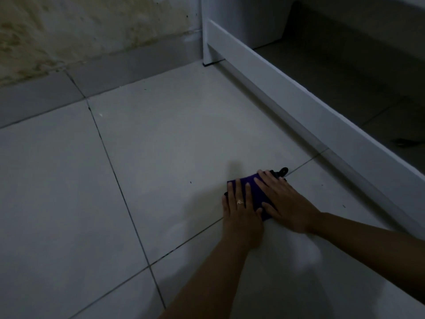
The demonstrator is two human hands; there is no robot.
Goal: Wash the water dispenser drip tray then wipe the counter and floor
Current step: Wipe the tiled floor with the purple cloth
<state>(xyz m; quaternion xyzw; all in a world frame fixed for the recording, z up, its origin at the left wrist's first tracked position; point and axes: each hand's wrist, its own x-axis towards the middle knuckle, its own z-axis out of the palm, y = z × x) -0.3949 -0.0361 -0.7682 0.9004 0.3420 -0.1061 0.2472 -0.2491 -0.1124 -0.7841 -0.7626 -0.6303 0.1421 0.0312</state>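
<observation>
So I'm down on the floor (pixel 161 146) part of the job, judging by where everything sits. The purple cloth (pixel 251 192) is folded into a small pad and lies flat on the tile, over toward the right edge of the floor where the white cabinet base (pixel 299 107) runs, near it but not touching. One grout line (pixel 301 165) passes right by the cloth's far corner.

Both hands are on top of it. My left hand (pixel 239 212) is laid flat with the fingers straight and a bit spread, covering the near-left part. My right hand (pixel 285 203) is flat too, fingers straight, pressing the right side. No pinching or curling, just palms down.

Handling-wise I'd guess it's soft and light, and probably damp, so it'll bunch up or unfold if pushed from one edge only. Flat palm pressure across the middle seems the way to go. There's a black loop (pixel 283 170) poking out at the far end, handy for picking it up later. The glossy tile looks slippery, so it should glide easily.
</observation>
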